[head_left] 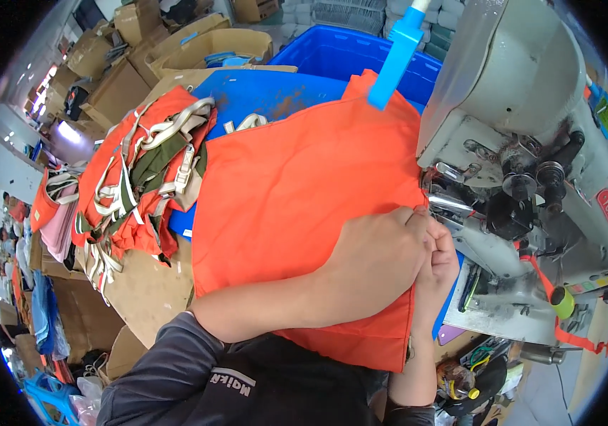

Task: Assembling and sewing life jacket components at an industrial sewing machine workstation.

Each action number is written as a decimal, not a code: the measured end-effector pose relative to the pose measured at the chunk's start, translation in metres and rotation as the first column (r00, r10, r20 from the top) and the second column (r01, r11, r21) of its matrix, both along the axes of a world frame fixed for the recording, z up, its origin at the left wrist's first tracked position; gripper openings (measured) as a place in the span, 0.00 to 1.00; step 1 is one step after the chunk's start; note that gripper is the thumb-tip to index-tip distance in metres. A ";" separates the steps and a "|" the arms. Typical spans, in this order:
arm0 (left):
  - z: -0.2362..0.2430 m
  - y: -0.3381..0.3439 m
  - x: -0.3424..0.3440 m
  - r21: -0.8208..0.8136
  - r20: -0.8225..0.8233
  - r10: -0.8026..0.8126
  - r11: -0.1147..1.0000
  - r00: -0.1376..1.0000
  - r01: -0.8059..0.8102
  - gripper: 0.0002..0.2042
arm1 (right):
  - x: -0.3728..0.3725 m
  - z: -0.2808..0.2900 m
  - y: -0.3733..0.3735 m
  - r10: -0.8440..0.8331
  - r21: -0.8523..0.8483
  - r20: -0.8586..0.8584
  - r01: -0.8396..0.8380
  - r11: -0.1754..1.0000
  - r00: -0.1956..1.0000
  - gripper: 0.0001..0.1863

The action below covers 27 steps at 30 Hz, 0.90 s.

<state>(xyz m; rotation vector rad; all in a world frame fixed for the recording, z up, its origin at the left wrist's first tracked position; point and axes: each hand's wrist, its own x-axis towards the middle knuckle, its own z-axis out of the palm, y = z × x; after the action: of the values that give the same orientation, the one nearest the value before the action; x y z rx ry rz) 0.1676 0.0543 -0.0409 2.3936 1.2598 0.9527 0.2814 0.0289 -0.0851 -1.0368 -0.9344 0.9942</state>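
Observation:
An orange fabric piece lies spread over a blue board beside a grey sewing machine. My left hand reaches across the fabric to its right edge, fingers curled closed on that edge near the machine's metal working parts. My right hand is just right of it, fingers bent and closed at the same edge, partly hidden by my left hand. To the left lies a pile of orange fabric items with white and olive straps.
A blue crate and cardboard boxes stand behind. A blue-handled tool juts down over the fabric's top. An orange strip hangs from the machine. A bottle and clutter sit below at right; stacked cloths are at left.

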 end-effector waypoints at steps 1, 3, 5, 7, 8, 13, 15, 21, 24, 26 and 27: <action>-0.001 0.002 0.000 0.001 -0.015 0.002 1.000 1.000 -0.002 0.15 | 0.001 -0.002 0.002 0.000 0.007 0.006 0.000 1.000 1.000 0.11; -0.003 0.006 -0.001 0.004 -0.027 0.009 1.000 1.000 -0.009 0.15 | 0.005 -0.003 0.008 0.009 -0.025 0.011 -0.009 1.000 1.000 0.11; -0.002 0.012 -0.003 0.035 -0.050 0.001 0.999 0.999 0.001 0.14 | 0.004 -0.002 0.012 0.024 -0.054 0.015 -0.023 0.998 1.000 0.11; 0.003 0.008 -0.016 -0.035 0.047 -0.084 0.996 0.995 0.086 0.13 | 0.002 -0.001 0.013 0.004 -0.011 0.003 -0.004 1.000 1.000 0.11; 0.004 0.005 -0.025 -0.099 0.148 -0.172 0.977 0.974 0.187 0.13 | 0.002 0.002 0.013 0.009 -0.006 0.008 -0.009 1.000 1.000 0.11; -0.077 -0.025 -0.127 0.007 -0.055 0.488 0.872 0.871 -0.489 0.32 | 0.011 0.013 0.004 0.026 -0.106 0.153 -0.010 0.994 0.988 0.10; -0.132 -0.027 -0.182 -0.107 -0.295 0.592 0.759 0.750 -0.642 0.33 | 0.009 0.012 0.002 0.049 -0.117 0.123 -0.034 0.993 0.991 0.09; -0.153 0.029 -0.201 -0.119 -0.488 0.516 0.759 0.703 -0.640 0.34 | -0.005 0.012 0.004 0.011 -0.039 0.003 -0.010 0.999 1.000 0.09; -0.153 0.070 -0.212 -0.111 -0.463 0.413 0.851 0.784 -0.514 0.35 | -0.007 0.007 0.004 0.009 -0.021 -0.026 -0.010 1.000 1.000 0.09; -0.141 0.083 -0.212 -0.102 -0.487 0.367 0.878 0.793 -0.469 0.33 | -0.011 0.007 0.002 0.001 -0.046 -0.003 -0.001 0.999 1.000 0.09; -0.126 0.083 -0.200 -0.098 -0.485 0.358 0.884 0.797 -0.457 0.33 | -0.010 0.006 -0.001 -0.012 -0.042 -0.003 0.012 0.999 1.000 0.09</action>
<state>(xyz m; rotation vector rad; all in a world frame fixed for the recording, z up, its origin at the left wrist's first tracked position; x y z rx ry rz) -0.0325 0.1377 -0.1671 2.2847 2.0046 0.3079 0.2715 0.0276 -0.0794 -1.0742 -0.9073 1.0091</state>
